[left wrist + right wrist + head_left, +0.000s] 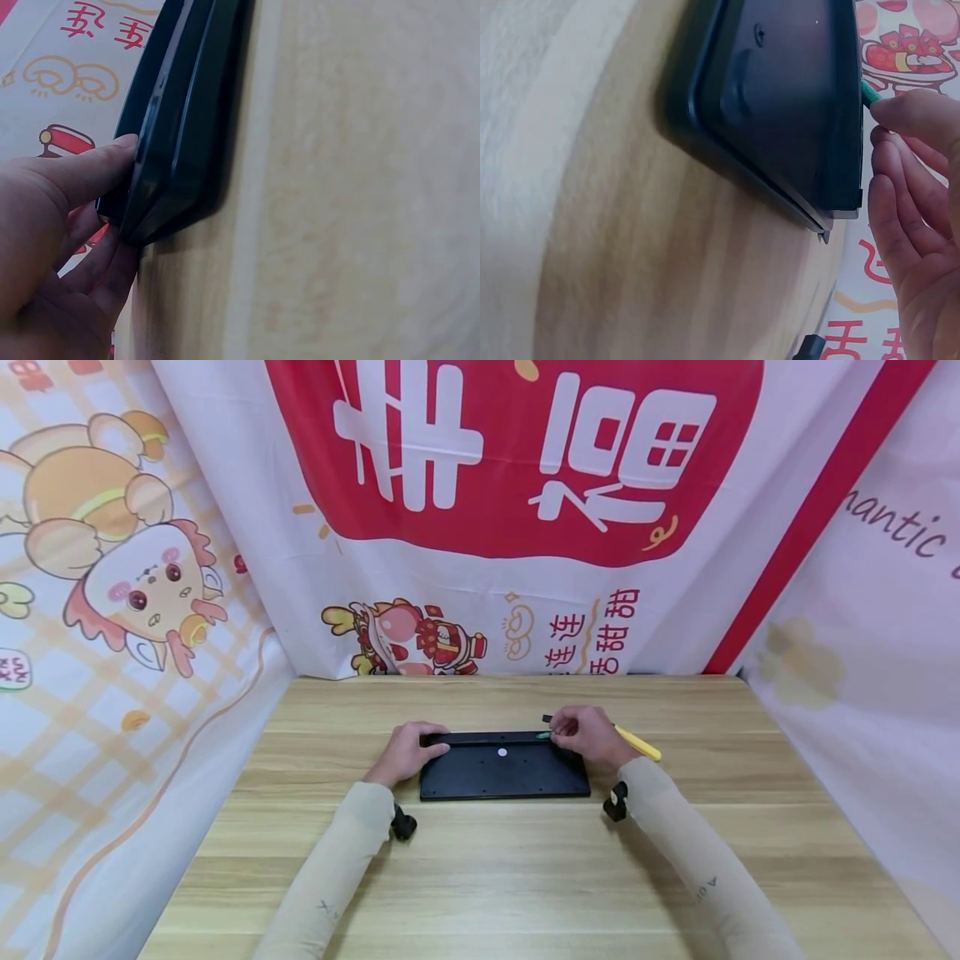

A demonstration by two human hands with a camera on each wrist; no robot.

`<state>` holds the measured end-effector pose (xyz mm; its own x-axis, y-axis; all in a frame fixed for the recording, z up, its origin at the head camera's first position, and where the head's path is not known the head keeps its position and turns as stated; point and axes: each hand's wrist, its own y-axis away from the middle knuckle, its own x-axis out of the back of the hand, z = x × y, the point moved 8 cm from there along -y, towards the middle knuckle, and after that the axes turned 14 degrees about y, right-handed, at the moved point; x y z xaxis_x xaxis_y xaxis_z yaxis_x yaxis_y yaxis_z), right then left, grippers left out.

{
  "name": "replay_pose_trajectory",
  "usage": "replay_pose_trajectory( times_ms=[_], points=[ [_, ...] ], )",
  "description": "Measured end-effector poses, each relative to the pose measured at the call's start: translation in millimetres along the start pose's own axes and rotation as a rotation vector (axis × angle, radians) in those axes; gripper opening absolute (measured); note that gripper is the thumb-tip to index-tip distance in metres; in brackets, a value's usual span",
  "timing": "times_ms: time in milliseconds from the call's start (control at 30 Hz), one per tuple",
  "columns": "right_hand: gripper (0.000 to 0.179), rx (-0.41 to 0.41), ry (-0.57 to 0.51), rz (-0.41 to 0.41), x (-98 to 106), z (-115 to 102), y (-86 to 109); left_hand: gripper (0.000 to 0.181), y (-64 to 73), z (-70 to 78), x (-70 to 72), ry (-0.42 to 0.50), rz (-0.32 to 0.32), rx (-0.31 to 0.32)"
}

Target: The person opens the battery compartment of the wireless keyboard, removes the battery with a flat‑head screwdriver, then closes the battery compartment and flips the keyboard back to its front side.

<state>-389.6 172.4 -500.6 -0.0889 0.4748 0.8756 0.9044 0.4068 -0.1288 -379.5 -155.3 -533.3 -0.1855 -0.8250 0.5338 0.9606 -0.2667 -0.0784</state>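
A flat black device [504, 774] with a raised bar along its far edge lies on the wooden table; a round white sticker and small screw holes show on top. At its far left corner my left hand [408, 750] grips the edge, thumb above and fingers beneath in the left wrist view. Over the far right part, my right hand [588, 735] pinches a small green piece [870, 92] between thumb and forefinger at the raised bar. Most of that piece is hidden, so its kind cannot be told.
Right of the device, partly behind my right hand, lies a yellow-handled tool [639, 743]. A small black piece [547, 718] lies just beyond the bar. Printed cloth [517, 543] hangs at the table's far edge and on both sides.
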Motion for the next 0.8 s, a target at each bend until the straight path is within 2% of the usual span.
replay_pose_trajectory(
  times_ms=[133,367,600,800],
  points=[
    [0.012,0.040,0.053,-0.047,0.7,-8.1,-2.6,0.031,0.6,0.8,0.9,-0.001,0.003,-0.001],
    [0.009,0.122,0.175,-0.060,3.5,-14.3,-7.0,0.031,-0.9,-0.8,0.0,-0.001,0.003,0.007],
    [0.008,0.117,0.196,-0.066,15.3,-15.0,-10.3,0.031,-1.1,-1.9,-0.6,0.001,-0.005,0.010],
    [0.010,0.122,0.218,-0.051,20.0,-22.3,-19.9,0.030,0.4,-3.2,-0.5,-0.011,-0.002,-0.010]
  ],
)
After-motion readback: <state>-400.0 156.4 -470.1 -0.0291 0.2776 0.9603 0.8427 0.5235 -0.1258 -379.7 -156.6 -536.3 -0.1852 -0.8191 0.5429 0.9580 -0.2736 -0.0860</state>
